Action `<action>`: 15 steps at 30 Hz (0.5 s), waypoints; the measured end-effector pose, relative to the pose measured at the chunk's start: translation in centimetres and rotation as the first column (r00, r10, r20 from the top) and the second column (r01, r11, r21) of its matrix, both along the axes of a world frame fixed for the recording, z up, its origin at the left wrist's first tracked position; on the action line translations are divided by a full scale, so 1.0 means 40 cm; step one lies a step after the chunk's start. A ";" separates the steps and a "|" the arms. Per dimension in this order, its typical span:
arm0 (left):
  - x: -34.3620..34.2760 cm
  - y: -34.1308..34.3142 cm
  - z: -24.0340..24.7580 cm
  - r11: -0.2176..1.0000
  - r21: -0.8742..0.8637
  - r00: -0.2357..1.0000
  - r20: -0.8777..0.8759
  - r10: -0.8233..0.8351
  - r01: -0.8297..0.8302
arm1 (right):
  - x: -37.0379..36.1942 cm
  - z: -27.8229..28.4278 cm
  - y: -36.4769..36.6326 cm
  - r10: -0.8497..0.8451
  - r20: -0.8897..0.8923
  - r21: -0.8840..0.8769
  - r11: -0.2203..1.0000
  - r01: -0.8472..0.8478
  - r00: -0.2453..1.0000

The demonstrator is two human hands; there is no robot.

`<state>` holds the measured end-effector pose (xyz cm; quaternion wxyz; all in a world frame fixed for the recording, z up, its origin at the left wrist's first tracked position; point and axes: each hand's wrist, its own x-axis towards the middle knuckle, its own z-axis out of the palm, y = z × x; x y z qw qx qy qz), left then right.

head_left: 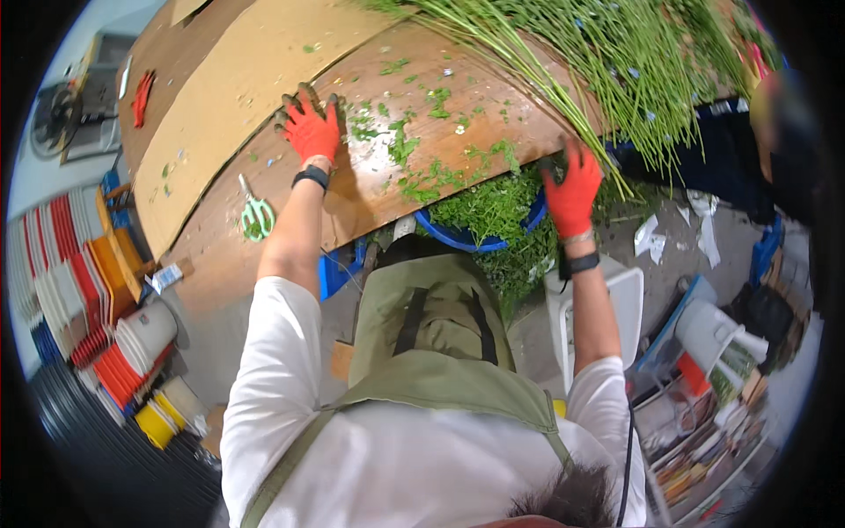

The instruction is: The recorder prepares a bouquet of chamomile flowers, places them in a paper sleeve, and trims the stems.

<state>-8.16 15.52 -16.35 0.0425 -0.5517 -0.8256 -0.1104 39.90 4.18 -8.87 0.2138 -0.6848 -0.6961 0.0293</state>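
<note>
My left hand [310, 132], in a red glove with dark fingertips, lies on the brown tabletop [290, 189] with its fingers spread and holds nothing. Torn green leaves [403, 145] are scattered to its right. My right hand [572, 194], gloved the same way, is at the table's near edge with fingers apart, beside the cut ends of long green stems [607, 75]. Nothing shows in its grasp. Just left of it, below the edge, a blue bucket [468, 239] is heaped with leafy clippings [484, 211]. Scissors [257, 217] with pale green handles rest near my left forearm.
A tan cardboard sheet [220, 106] covers the table's far left, with a spare red glove [143, 99] beyond it. Right of my legs stands a white plastic stool [603, 308]. A person in dark clothing [726, 154] is at the right. Stacked buckets [141, 343] stand at the left.
</note>
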 end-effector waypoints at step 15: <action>0.406 -0.218 0.067 0.748 0.065 0.749 0.009 -0.662 0.660 | -0.157 -0.111 -0.980 -0.430 -0.049 -0.516 0.783 0.346 0.901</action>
